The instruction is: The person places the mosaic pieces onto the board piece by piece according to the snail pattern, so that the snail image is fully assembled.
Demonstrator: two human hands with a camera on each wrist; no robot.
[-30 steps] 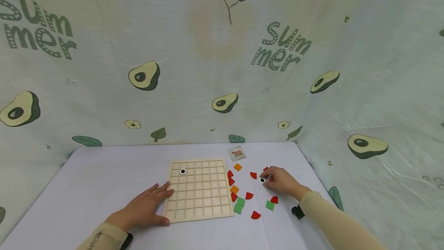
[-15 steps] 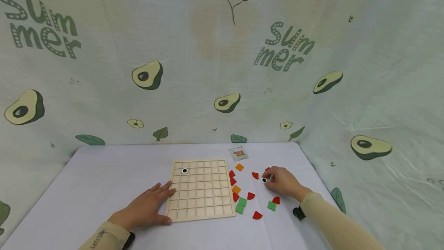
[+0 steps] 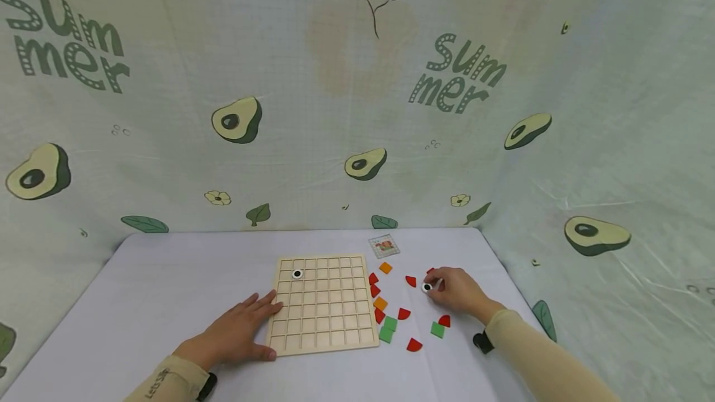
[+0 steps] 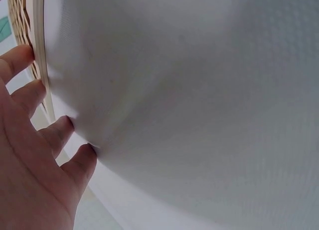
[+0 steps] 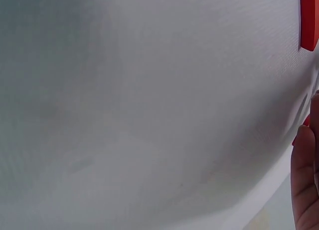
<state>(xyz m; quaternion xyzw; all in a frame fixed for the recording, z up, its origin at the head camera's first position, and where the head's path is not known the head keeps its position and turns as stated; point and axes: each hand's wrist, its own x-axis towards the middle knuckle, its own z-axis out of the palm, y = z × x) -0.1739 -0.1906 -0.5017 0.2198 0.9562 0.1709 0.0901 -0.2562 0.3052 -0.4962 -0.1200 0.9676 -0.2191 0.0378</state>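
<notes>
A pale wooden grid board (image 3: 324,304) lies on the white table, with one round white piece with a black dot (image 3: 298,273) in its upper left area. My left hand (image 3: 234,335) rests at the board's left edge, fingers spread, fingertips on the frame and thumb near its lower corner. In the left wrist view, two of the fingers lie against the board's rim (image 4: 40,45). To the right, my right hand (image 3: 455,290) pinches a second white eye piece (image 3: 427,288) between thumb and fingers, close over the table. Only its fingers (image 5: 304,180) show at the right wrist view's edge.
Red quarter-circle pieces (image 3: 414,345), green squares (image 3: 437,329) and orange squares (image 3: 385,268) lie scattered right of the board, several against its edge. A small picture card (image 3: 384,245) lies behind them. A printed cloth wall (image 3: 301,172) stands at the back.
The head view has shifted slightly. My right hand stays almost in place, and the eye piece at its fingertips has turned a little. My left hand has kept its place on the board.
</notes>
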